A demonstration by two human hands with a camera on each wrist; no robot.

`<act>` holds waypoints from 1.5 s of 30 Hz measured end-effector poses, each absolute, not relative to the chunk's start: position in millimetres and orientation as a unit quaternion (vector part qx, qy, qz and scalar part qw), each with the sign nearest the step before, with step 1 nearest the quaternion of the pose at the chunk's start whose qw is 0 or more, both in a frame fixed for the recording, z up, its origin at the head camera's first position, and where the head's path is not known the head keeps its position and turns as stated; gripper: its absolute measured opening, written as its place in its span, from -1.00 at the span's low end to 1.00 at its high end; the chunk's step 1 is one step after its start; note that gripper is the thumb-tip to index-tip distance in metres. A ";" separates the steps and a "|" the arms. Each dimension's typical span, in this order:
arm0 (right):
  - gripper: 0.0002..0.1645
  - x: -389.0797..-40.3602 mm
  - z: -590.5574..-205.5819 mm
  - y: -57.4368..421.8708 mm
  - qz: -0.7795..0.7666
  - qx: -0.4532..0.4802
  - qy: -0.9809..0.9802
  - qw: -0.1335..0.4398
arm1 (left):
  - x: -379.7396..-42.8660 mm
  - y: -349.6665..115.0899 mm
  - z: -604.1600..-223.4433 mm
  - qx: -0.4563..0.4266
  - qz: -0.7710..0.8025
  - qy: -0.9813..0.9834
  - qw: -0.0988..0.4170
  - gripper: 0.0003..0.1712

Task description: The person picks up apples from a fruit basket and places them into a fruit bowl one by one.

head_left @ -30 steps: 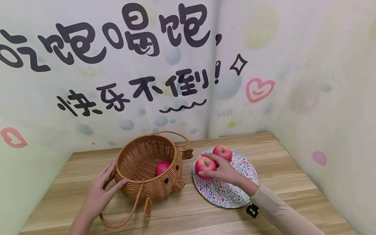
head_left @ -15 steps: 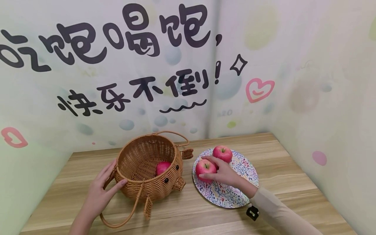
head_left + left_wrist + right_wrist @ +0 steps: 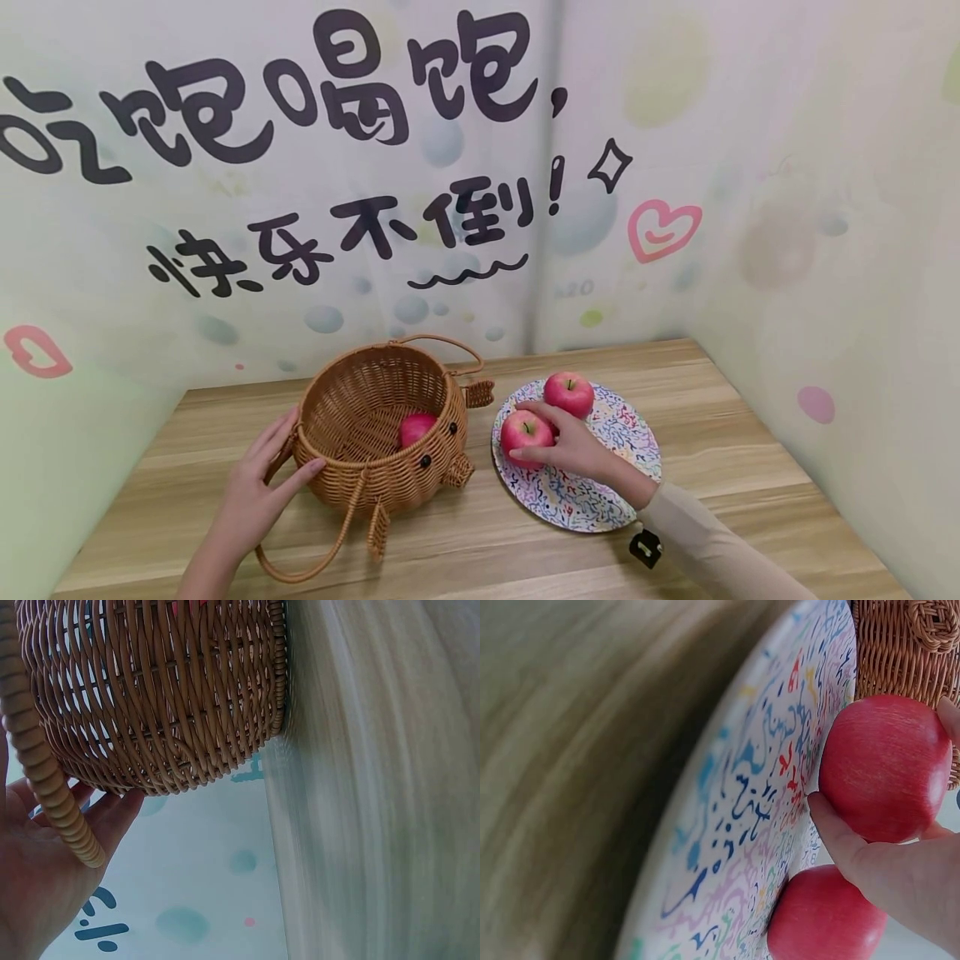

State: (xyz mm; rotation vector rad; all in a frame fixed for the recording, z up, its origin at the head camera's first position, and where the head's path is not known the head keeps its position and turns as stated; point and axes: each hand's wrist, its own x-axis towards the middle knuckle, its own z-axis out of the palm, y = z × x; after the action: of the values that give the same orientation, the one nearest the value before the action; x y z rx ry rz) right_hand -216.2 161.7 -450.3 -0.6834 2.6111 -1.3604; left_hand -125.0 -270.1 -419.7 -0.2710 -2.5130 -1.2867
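Both hands are busy on the desk. Over on the plate, the right hand curls thumb and fingers round the nearer apple, a full wrap that looks meant to keep the round fruit from rolling. That apple sits at the plate's left edge, just beside the wicker basket; the right wrist view shows it pinched from both sides. A second apple waits just behind on the same plate, touching the knuckles or nearly so. Meanwhile the left hand rests spread against the basket's outer wall, fingers straight, thumb on the rim, apparently bracing it. One loose handle crosses the palm. Inside the basket lies a third apple.
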 end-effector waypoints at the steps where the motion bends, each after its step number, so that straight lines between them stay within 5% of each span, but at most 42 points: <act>1: -0.14 -216.1 -450.5 161.7 -0.452 -0.223 0.861 0.063 | -125.0 -270.2 -419.8 -0.095 -0.448 -0.876 0.152 -0.08; 22: -0.04 -216.1 -455.9 161.8 -0.465 -0.211 0.856 0.085 | -125.3 -269.8 -421.2 -0.094 -0.451 -0.874 0.151 -0.08; 45: -0.18 -217.5 -438.0 164.8 -0.482 -0.227 0.843 0.073 | -124.0 -270.0 -421.1 -0.101 -0.458 -0.868 0.160 -0.09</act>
State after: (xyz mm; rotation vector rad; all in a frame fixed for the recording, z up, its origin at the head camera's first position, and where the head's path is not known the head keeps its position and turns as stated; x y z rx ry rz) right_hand -217.5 164.8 -438.0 -0.6824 2.5328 -1.4478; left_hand -124.0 -270.0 -421.1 -0.2875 -2.4809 -1.3092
